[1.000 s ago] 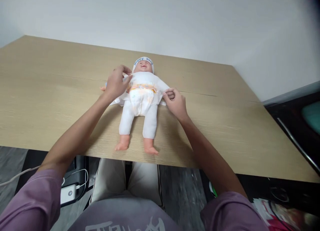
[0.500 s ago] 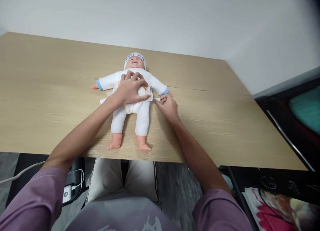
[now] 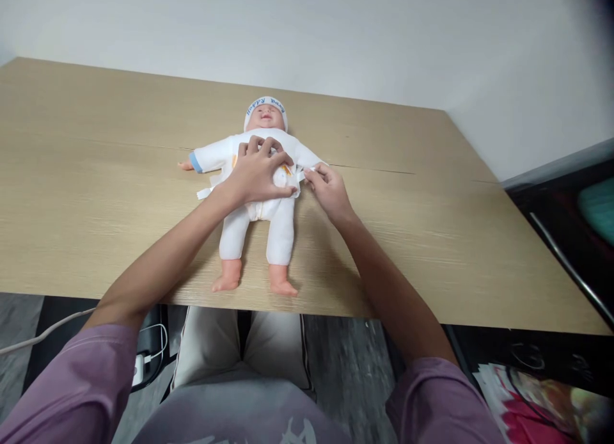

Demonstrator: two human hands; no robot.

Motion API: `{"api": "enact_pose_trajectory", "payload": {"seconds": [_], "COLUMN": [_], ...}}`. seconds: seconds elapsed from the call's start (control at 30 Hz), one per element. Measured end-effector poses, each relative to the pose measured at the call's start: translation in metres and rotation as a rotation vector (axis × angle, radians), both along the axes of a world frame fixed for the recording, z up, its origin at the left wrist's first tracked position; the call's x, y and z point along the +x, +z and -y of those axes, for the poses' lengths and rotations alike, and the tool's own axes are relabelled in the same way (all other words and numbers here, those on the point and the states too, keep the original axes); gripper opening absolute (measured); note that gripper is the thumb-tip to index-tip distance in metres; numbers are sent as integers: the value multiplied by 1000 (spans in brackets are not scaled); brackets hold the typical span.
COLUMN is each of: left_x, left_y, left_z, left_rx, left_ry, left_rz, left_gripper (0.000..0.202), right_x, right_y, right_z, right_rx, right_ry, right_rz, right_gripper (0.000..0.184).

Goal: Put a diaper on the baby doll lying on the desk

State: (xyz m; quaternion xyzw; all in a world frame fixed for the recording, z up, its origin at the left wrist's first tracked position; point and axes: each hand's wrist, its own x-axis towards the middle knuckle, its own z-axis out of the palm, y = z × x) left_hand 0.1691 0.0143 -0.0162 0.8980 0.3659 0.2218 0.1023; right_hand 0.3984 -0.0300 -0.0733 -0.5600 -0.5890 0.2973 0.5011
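A baby doll (image 3: 281, 239) in a white suit and lettered cap lies on its back, its feet towards me. Around its hips is a white diaper (image 3: 261, 210). My left hand (image 3: 263, 172) rests spread over the doll's belly, pressing on the front of the diaper with fingers apart. At the doll's side on the right, my right hand (image 3: 330, 191) pinches a white diaper tab (image 3: 302, 175) between thumb and fingers. Another diaper tab (image 3: 204, 193) sticks out flat on the left side. My right hand covers the end of the doll's arm there.
The doll lies on a wooden table (image 3: 407, 239) with a thin seam across it. A white wall (image 3: 288, 34) stands behind. At right are a black object (image 3: 566, 239) and, lower down, colourful packets (image 3: 532, 399). A white cable (image 3: 48, 332) runs at lower left.
My right hand has lifted the diaper tab up and inward, towards the doll's belly. My left hand stays on the belly. The whole view has shifted slightly.
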Motion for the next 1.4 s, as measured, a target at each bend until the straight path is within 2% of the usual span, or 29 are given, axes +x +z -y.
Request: {"api": "enact_pose_trajectory", "payload": {"seconds": [0.1, 0.2, 0.27, 0.37, 0.5, 0.6, 0.7, 0.77, 0.87, 0.97, 1.07, 1.17, 1.27, 1.4], "left_x": [0, 0, 0, -1, -1, -6, -23, -43, -81, -121, -148, -157, -156, -156], "left_y": [-1, -3, -4, -7, -6, -1, 4, 2, -11, -31, -46, -51, -50, -45], "left_z": [0, 0, -1, -2, -4, -5, -4, -2, -1, -3, -6, -5, -3, -4], "left_rx": [18, 37, 38, 27, -10, -68, -178, -221, -169, -141, -168, -223, -277, -310], "left_ry": [17, 39, 45, 36, 33, 9, -88, -109, 43, 237, 329, 335, 347, 343], "left_rz": [-2, -10, -5, 15, 37, 84, 254, 411, 517, 446, 337, 255, 180, 90], "left_gripper": [64, 64, 67, 72, 78, 84, 77, 68, 54, 43, 36, 35, 37, 37], "right_x": [-24, -38, -41, -39, -35, -31, -26, -24, -26, -36, -56, -79, -97, -106], "right_y": [4, 4, 4, 3, -4, -9, -9, -6, 2, 13, 29, 48, 60, 59], "right_z": [-19, -23, -13, 11, 29, 30, 30, 32, 36, 36, 28, 14, -4, -23], "right_rx": [3, -2, 48, 200, 368, 400, 378, 375, 392, 399, 385, 394, 380, 282], "right_ry": [19, 36, 12, -57, 38, 86, 104, 107, 71, 4, 31, 132, 203, 246], "right_rz": [45, 73, 96, 213, 374, 461, 570, 616, 626, 586, 544, 547, 610, 676], "right_gripper": [46, 43, 38, 35, 52, 62, 65, 65, 62, 59, 53, 44, 35, 32]}}
